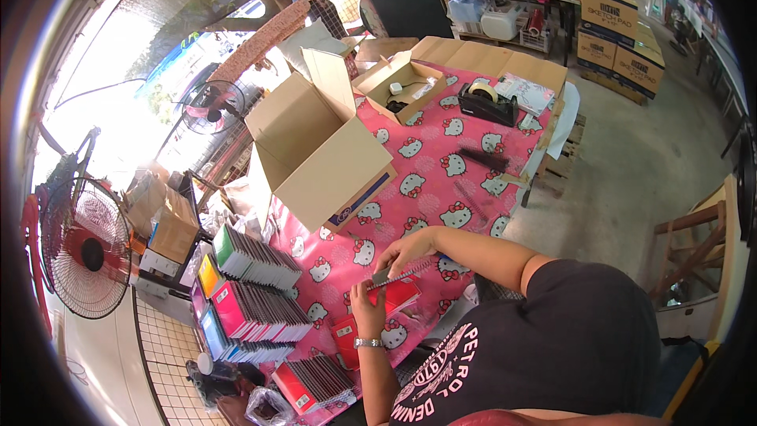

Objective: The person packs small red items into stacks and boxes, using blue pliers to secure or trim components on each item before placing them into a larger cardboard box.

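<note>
Close in front of my body, both hands meet at a spiral notebook (386, 278) seen nearly edge-on, its dark coil side upward. My left hand (368, 309), with a metal watch on the wrist, grips its near left end with closed fingers. From above, my right hand (408, 248) bends its fingers down onto the same notebook near the left end. Part of the notebook is hidden by the fingers. Just beneath lies a red notebook (402, 296) on the pink patterned tablecloth (410, 185). Another red cover (344, 339) shows beside my left wrist.
Stacked spiral notebooks (256, 312) line the table's left side, with a red-covered row (315, 383) nearer me. Beyond them stands an open carton (327, 154). Farther back are a shallow box (402, 95) and a tape dispenser (487, 102). A fan (87, 252) stands at left.
</note>
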`<control>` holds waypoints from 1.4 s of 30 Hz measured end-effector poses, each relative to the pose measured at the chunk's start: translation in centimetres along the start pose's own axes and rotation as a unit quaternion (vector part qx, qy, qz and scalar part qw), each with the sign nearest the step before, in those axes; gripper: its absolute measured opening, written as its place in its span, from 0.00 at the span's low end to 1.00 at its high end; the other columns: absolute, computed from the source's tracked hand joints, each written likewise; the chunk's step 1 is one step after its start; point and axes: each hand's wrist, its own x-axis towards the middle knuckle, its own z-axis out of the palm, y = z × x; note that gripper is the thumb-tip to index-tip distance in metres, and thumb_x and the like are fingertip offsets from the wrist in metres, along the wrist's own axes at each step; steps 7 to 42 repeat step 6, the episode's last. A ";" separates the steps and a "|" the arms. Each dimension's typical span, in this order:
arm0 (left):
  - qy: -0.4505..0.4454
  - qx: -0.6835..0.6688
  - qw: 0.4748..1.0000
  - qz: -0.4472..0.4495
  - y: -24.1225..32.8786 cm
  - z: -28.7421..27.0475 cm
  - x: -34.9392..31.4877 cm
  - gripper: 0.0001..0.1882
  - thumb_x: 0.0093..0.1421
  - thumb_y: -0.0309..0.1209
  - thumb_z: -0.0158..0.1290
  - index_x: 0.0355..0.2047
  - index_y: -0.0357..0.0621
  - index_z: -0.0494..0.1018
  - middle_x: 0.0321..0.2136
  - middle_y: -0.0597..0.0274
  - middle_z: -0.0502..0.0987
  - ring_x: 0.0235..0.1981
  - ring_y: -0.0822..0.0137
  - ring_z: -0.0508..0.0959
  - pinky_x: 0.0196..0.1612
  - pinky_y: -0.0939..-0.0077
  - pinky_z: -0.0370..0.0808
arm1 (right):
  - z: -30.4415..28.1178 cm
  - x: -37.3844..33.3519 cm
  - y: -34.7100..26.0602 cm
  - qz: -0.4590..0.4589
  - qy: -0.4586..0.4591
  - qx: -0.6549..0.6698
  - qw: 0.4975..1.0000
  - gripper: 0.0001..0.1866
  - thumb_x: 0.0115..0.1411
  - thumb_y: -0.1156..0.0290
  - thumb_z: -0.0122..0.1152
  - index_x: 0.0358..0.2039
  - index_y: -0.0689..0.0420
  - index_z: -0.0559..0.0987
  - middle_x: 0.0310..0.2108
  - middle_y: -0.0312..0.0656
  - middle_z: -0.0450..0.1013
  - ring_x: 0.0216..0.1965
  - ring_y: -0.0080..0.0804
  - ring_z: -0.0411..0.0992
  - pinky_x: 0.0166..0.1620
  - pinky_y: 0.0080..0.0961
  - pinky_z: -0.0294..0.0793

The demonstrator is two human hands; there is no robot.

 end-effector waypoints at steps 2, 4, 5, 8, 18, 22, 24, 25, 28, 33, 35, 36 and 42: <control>-0.011 -0.012 1.000 -0.009 0.1 -0.2 0.0 0.14 0.55 0.28 0.62 0.40 0.41 0.73 0.37 0.52 0.75 0.42 0.50 0.74 0.46 0.58 0.71 | -0.2 0.5 -0.3 0.060 0.050 -0.128 0.989 0.29 0.56 0.59 0.68 0.56 0.58 0.76 0.51 0.40 0.74 0.55 0.29 0.68 0.60 0.28 0.62; -0.025 -0.071 0.995 -0.060 -0.5 -0.2 0.0 0.13 0.56 0.26 0.61 0.41 0.41 0.73 0.37 0.52 0.75 0.42 0.52 0.75 0.45 0.59 0.71 | -0.8 0.7 0.0 0.038 0.185 -0.154 0.970 0.29 0.56 0.57 0.69 0.56 0.55 0.77 0.53 0.43 0.74 0.56 0.31 0.68 0.61 0.28 0.61; -0.032 -0.100 0.991 -0.085 -0.8 -0.2 0.0 0.12 0.56 0.26 0.60 0.41 0.41 0.73 0.37 0.52 0.75 0.42 0.53 0.75 0.45 0.59 0.71 | -1.1 0.7 0.2 0.027 0.252 -0.165 0.953 0.29 0.56 0.57 0.69 0.56 0.54 0.77 0.54 0.45 0.74 0.57 0.32 0.68 0.62 0.28 0.61; -0.045 -0.124 0.981 -0.145 0.3 -0.8 0.0 0.11 0.58 0.29 0.60 0.41 0.43 0.73 0.37 0.52 0.75 0.43 0.57 0.76 0.47 0.60 0.72 | -1.0 0.6 0.7 0.030 0.252 -0.162 0.953 0.29 0.56 0.57 0.69 0.56 0.54 0.77 0.54 0.45 0.74 0.57 0.32 0.68 0.62 0.28 0.61; -0.045 -0.124 0.981 -0.145 0.3 -0.8 0.0 0.11 0.58 0.29 0.60 0.41 0.43 0.73 0.37 0.52 0.75 0.43 0.57 0.76 0.47 0.60 0.72 | -1.0 0.6 0.7 0.030 0.252 -0.162 0.953 0.29 0.56 0.57 0.69 0.56 0.54 0.77 0.54 0.45 0.74 0.57 0.32 0.68 0.62 0.28 0.61; -0.045 -0.124 0.981 -0.145 0.3 -0.8 0.0 0.11 0.58 0.29 0.60 0.41 0.43 0.73 0.37 0.52 0.75 0.43 0.57 0.76 0.47 0.60 0.72 | -1.0 0.6 0.7 0.030 0.252 -0.162 0.953 0.29 0.56 0.57 0.69 0.56 0.54 0.77 0.54 0.45 0.74 0.57 0.32 0.68 0.62 0.28 0.61; -0.045 -0.124 0.981 -0.145 0.3 -0.8 0.0 0.11 0.58 0.29 0.60 0.41 0.43 0.73 0.37 0.52 0.75 0.43 0.57 0.76 0.47 0.60 0.72 | -1.0 0.6 0.7 0.030 0.252 -0.162 0.953 0.29 0.56 0.57 0.69 0.56 0.54 0.77 0.54 0.45 0.74 0.57 0.32 0.68 0.62 0.28 0.61; -0.045 -0.124 0.981 -0.145 0.3 -0.8 0.0 0.11 0.58 0.29 0.60 0.41 0.43 0.73 0.37 0.52 0.75 0.43 0.57 0.76 0.47 0.60 0.72 | -1.0 0.6 0.7 0.030 0.252 -0.162 0.953 0.29 0.56 0.57 0.69 0.56 0.54 0.77 0.54 0.45 0.74 0.57 0.32 0.68 0.62 0.28 0.61; -0.045 -0.124 0.981 -0.145 0.3 -0.8 0.0 0.11 0.58 0.29 0.60 0.41 0.43 0.73 0.37 0.52 0.75 0.43 0.57 0.76 0.47 0.60 0.72 | -1.0 0.6 0.7 0.030 0.252 -0.162 0.953 0.29 0.56 0.57 0.69 0.56 0.54 0.77 0.54 0.45 0.74 0.57 0.32 0.68 0.62 0.28 0.61; -0.045 -0.124 0.981 -0.145 0.3 -0.8 0.0 0.11 0.58 0.29 0.60 0.41 0.43 0.73 0.37 0.52 0.75 0.43 0.57 0.76 0.47 0.60 0.72 | -1.0 0.6 0.7 0.030 0.252 -0.162 0.953 0.29 0.56 0.57 0.69 0.56 0.54 0.77 0.54 0.45 0.74 0.57 0.32 0.68 0.62 0.28 0.61; -0.045 -0.124 0.981 -0.145 0.3 -0.8 0.0 0.11 0.58 0.29 0.60 0.41 0.43 0.73 0.37 0.52 0.75 0.43 0.57 0.76 0.47 0.60 0.72 | -1.0 0.6 0.7 0.030 0.252 -0.162 0.953 0.29 0.56 0.57 0.69 0.56 0.54 0.77 0.54 0.45 0.74 0.57 0.32 0.68 0.62 0.28 0.61; -0.045 -0.124 0.981 -0.145 0.3 -0.8 0.0 0.11 0.58 0.29 0.60 0.41 0.43 0.73 0.37 0.52 0.75 0.43 0.57 0.76 0.47 0.60 0.72 | -1.0 0.6 0.7 0.030 0.252 -0.162 0.953 0.29 0.56 0.57 0.69 0.56 0.54 0.77 0.54 0.45 0.74 0.57 0.32 0.68 0.62 0.28 0.61; -0.045 -0.124 0.981 -0.145 0.3 -0.8 0.0 0.11 0.58 0.29 0.60 0.41 0.43 0.73 0.37 0.52 0.75 0.43 0.57 0.76 0.47 0.60 0.72 | -1.0 0.6 0.7 0.030 0.252 -0.162 0.953 0.29 0.56 0.57 0.69 0.56 0.54 0.77 0.54 0.45 0.74 0.57 0.32 0.68 0.62 0.28 0.61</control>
